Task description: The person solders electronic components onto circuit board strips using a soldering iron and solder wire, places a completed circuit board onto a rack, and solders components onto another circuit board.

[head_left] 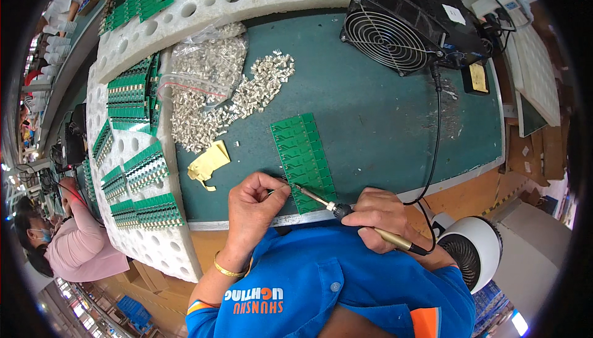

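The person's bare right hand (pixel 380 217) is wrapped around a slim soldering iron with a gold-coloured handle and black collar (pixel 340 211), its metal tip angled up and left. The bare left hand (pixel 254 205) has thumb and forefinger pinched together near that tip; whether something thin sits between them is too small to tell. At the fingertips, a green rectangular panel of joined circuit boards (pixel 304 153) lies flat on the dark green tabletop (pixel 377 122), the iron's tip at its left side. The panel looks thin, light and stiff, likely to slide easily and crack if bent, so its edges are the place to hold. The iron seems light too, but its tip is probably hot; only the handle suits a grip. Beyond, to the left, are a crumpled yellow piece of cloth or paper (pixel 209 164), a heap of small silvery parts (pixel 265 82) and a clear plastic bag (pixel 210 60) full of them. Farther left, more green boards (pixel 131 104) rest on white foam with round holes (pixel 164 248). At upper right sits a black fan with a round wire grille (pixel 392 38)
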Tool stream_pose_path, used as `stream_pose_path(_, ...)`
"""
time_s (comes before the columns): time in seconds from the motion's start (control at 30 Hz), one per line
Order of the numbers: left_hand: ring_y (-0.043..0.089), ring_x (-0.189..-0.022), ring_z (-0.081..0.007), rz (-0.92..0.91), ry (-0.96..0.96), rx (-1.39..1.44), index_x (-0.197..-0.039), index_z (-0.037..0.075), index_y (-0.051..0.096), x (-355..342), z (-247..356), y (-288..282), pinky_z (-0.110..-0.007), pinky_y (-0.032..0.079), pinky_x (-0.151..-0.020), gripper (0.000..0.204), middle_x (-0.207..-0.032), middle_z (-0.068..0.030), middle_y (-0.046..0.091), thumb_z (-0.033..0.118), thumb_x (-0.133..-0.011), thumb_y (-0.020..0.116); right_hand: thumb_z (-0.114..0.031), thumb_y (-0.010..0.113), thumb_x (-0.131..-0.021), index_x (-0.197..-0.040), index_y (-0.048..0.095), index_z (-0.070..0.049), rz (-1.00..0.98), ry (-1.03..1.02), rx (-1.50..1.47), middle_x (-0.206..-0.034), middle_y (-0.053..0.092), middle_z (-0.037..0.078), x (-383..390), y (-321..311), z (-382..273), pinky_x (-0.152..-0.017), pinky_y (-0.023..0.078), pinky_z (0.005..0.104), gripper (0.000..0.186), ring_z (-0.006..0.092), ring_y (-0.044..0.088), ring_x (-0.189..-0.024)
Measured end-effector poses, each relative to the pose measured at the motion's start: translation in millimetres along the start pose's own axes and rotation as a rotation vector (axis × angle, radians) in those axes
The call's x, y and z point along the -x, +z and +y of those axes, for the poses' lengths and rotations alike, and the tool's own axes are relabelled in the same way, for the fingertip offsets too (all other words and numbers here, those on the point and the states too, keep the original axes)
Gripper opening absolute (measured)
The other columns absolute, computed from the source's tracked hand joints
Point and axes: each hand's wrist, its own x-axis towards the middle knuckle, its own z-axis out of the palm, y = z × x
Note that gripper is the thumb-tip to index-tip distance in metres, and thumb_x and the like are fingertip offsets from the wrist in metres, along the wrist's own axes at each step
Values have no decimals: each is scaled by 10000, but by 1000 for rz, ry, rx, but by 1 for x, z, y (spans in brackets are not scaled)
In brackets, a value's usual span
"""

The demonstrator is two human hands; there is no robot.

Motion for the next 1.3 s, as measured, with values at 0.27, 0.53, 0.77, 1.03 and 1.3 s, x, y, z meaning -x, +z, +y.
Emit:
stream_pose_path(0.27, 442, -628, 27, -10, 10, 46, -872, 5, 661, 0, 0, 1, -150, 346, -534, 41, -791, 30, 655, -28, -871, 687, -25, 617, -698, -957, 682, -21, -27, 1, 19, -680, 585, 91, -2, 1, 0, -522, 447, 351, 266, 213, 554, -540)
stream_pose_path(0.53, 399, -604, 30, -3, 19, 33, -861, 14, 664, 0, 0, 2, -156, 305, -510, 42, -761, 51, 631, -14, -873, 692, 61, 591, -646, -927, 673, -7, 5, 33, -30, -674, 585, 92, -3, 2, 1, -510, 426, 350, 301, 209, 545, -531)
stream_pose_path(0.77, 338, -564, 25, 24, 46, -37, -842, 34, 666, 0, -2, 5, -171, 256, -485, 59, -658, 102, 520, 9, -859, 716, 69, 589, -645, -921, 673, -3, 2, 43, -41, -665, 588, 90, -2, 1, 2, -510, 426, 345, 298, 202, 546, -526)
stream_pose_path(1.03, 347, -574, 25, 18, 28, -57, -835, 37, 664, 0, -2, 3, -170, 267, -492, 60, -676, 98, 536, -2, -854, 705, 52, 594, -642, -919, 675, -2, 5, 41, -41, -657, 585, 94, -2, 1, 2, -500, 422, 347, 294, 205, 539, -520)
stream_pose_path(1.3, 406, -608, 31, 10, 44, 40, -848, 29, 652, 0, -1, 3, -156, 314, -517, 67, -776, 53, 639, -34, -861, 674, 18, 592, -662, -926, 674, 13, 27, 26, -74, -667, 581, 107, 0, -6, 2, -491, 410, 346, 276, 217, 514, -513)
